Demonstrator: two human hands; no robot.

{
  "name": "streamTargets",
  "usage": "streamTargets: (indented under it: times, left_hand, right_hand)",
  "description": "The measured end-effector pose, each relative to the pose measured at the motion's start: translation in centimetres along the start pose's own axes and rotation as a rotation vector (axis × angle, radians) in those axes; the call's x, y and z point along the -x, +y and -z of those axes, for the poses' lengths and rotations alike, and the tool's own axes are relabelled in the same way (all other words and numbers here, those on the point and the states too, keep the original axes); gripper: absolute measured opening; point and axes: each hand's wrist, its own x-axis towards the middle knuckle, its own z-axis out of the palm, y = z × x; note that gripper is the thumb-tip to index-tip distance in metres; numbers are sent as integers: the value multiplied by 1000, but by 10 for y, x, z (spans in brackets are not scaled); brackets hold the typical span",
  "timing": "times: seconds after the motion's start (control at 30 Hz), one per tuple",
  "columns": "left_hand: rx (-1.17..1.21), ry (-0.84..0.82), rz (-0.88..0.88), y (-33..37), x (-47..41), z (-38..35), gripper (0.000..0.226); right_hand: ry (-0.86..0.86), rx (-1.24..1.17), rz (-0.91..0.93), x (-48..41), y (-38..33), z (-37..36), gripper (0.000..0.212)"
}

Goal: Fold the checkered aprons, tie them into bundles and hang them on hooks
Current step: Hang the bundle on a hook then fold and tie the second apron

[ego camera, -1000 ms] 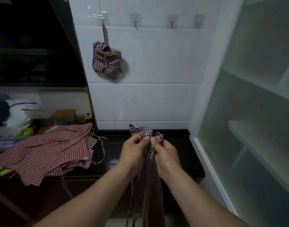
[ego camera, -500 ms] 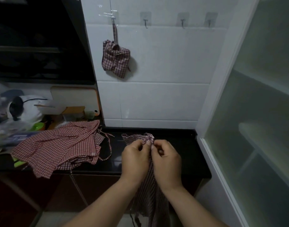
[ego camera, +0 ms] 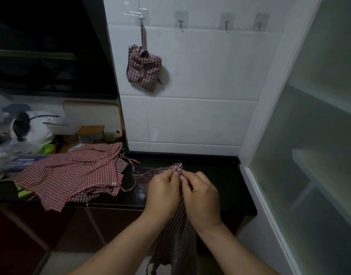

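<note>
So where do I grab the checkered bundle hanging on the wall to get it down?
Probably the narrow strap just above the bundle, reaching from the front, then lift upward. The bundle hangs only by that strap looped over the leftmost hook, so lifting the strap should free it. Tugging the lumpy bundle downward would likely just pull against the hook.

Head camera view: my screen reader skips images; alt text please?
The left hand and right hand pinch the top edge of a checkered apron over a black counter. One tied bundle hangs from a wall hook; more aprons lie left.
</note>
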Motion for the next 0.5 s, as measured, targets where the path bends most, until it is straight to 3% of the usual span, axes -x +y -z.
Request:
streamTargets:
  times: [0.23, 0.37, 0.43, 0.5]
  left_hand:
    - [71, -30, -17, -6, 4, -7, 34]
    - [186, -102, 45, -5, 5, -6, 36]
    - [270, -105, 106, -4, 1, -4, 33]
    - [360, -81, 174, -5, -4, 0, 31]
  right_hand:
    - [-8, 49, -31, -2, 5, -4, 17]
    - [-126, 82, 40, -1, 1, -3, 19]
    - [-208, -50, 29, 2, -3, -5, 23]
    - [-315, -268, -97, 4, -7, -5, 37]
